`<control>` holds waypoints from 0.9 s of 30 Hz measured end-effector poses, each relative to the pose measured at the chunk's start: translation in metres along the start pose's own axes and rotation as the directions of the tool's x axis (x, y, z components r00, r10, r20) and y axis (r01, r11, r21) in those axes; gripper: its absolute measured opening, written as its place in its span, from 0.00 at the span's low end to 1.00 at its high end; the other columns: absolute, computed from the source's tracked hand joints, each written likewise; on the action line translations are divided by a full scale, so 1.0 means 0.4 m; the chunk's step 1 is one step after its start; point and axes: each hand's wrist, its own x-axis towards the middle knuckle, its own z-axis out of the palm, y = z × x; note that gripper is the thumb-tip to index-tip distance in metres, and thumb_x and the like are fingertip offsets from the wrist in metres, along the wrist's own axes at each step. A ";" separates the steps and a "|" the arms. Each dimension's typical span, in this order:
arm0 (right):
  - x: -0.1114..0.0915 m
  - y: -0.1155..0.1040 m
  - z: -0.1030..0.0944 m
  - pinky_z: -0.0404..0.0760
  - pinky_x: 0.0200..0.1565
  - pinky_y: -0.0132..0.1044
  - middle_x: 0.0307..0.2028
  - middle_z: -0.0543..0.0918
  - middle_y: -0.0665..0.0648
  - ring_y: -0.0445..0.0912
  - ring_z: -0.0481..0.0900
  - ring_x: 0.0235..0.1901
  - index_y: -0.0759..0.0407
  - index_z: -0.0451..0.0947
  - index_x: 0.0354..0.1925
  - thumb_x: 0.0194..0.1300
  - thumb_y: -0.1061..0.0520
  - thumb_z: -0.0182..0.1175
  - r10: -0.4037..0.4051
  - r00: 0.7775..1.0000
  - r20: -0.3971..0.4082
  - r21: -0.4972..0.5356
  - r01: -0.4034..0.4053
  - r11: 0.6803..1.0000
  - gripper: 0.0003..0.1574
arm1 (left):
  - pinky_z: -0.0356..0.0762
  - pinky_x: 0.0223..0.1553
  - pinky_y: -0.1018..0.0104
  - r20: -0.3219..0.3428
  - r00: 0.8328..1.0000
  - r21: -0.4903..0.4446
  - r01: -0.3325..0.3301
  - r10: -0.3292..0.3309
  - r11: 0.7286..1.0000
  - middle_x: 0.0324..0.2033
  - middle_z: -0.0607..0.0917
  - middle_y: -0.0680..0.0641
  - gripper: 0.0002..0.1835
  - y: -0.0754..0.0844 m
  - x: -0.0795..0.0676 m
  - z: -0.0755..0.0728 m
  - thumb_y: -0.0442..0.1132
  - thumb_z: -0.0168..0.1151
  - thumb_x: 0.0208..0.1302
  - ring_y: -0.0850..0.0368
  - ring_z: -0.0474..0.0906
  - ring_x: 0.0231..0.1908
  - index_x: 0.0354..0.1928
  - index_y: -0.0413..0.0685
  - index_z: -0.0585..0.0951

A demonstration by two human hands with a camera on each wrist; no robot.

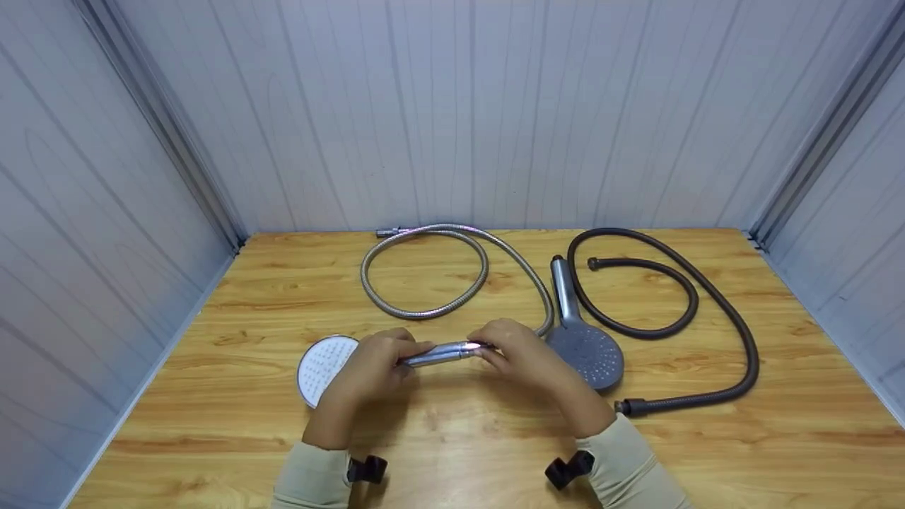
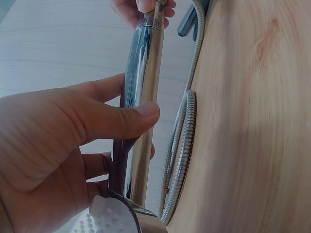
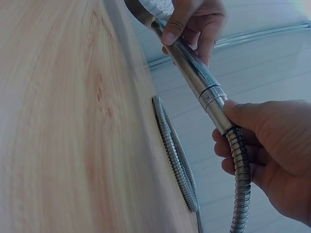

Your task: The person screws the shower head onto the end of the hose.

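Note:
My left hand [image 1: 378,360] grips the chrome handle of a shower head [image 1: 327,364], thumb on one side and fingers behind. Its white nozzle face points up at the left in the head view. With thumb and fingers my right hand [image 1: 520,350] pinches the metal end fitting [image 3: 218,114] of a silver shower hose [image 1: 520,261]. That fitting meets the end of the chrome handle [image 2: 143,63] in line, with a thin seam between them in the right wrist view. From the fitting the ribbed hose hangs down beside my right palm.
The silver hose loops over the wooden table [image 1: 233,424], its free end [image 1: 389,232] near the back wall. On the right lie a grey shower head [image 1: 587,353] and a dark grey hose [image 1: 735,325]. Pale panel walls [image 1: 438,113] enclose the back and sides.

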 end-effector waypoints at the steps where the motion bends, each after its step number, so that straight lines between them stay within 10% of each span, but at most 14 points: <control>1: 0.000 0.000 0.000 0.78 0.47 0.44 0.39 0.85 0.57 0.51 0.81 0.42 0.64 0.82 0.45 0.65 0.60 0.63 0.003 1.000 0.003 -0.002 -0.003 1.000 0.11 | 0.74 0.32 0.64 0.000 1.000 -0.003 0.001 -0.001 1.000 0.34 0.84 0.50 0.27 0.001 0.000 -0.001 0.21 0.65 0.50 0.58 0.73 0.30 0.54 0.49 0.85; 27: 0.000 -0.006 -0.001 0.78 0.42 0.40 0.36 0.78 0.54 0.47 0.78 0.38 0.61 0.78 0.39 0.53 0.68 0.70 0.095 0.995 0.016 0.015 -0.096 0.995 0.15 | 0.76 0.32 0.64 -0.018 0.999 -0.002 -0.027 0.027 1.000 0.34 0.83 0.51 0.27 -0.001 0.001 0.010 0.21 0.65 0.48 0.58 0.75 0.31 0.52 0.47 0.86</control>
